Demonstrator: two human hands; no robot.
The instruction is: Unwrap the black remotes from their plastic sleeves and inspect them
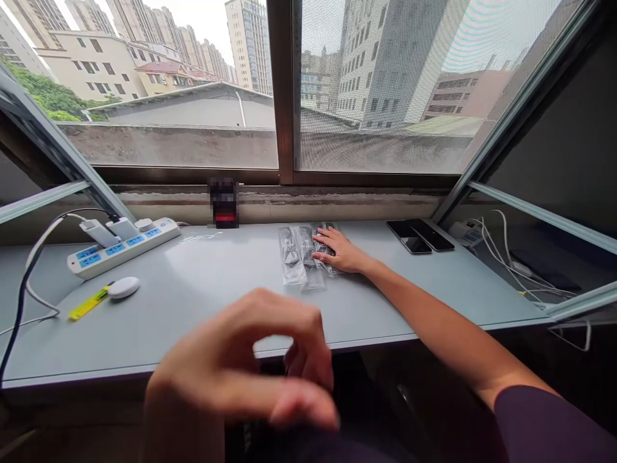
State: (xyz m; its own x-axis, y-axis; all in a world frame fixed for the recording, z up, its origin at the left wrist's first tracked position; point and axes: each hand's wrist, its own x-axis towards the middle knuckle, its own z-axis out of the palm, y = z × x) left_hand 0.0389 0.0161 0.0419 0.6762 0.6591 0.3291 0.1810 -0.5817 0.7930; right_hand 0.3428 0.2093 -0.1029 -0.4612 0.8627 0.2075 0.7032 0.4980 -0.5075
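My right hand [337,251] lies flat with its fingers spread over the rightmost of a row of small clear plastic bags [292,257]. The bags lie side by side on the desk and hold dark items, perhaps coiled cables, that I cannot make out exactly. The fingers partly cover the right bag. Close to the camera, my left hand [245,366] is raised in front of the desk edge, slightly blurred. Its fingers curl loosely, with a gap between thumb and index finger and nothing visible between them.
On the left of the grey desk [216,321] sit a white power strip [128,247] with plugs and cables, a yellow cutter [91,302] and a white oval object [124,287]. A dark box [225,206] stands by the window. Two black phones [419,236] lie right, near metal frame bars.
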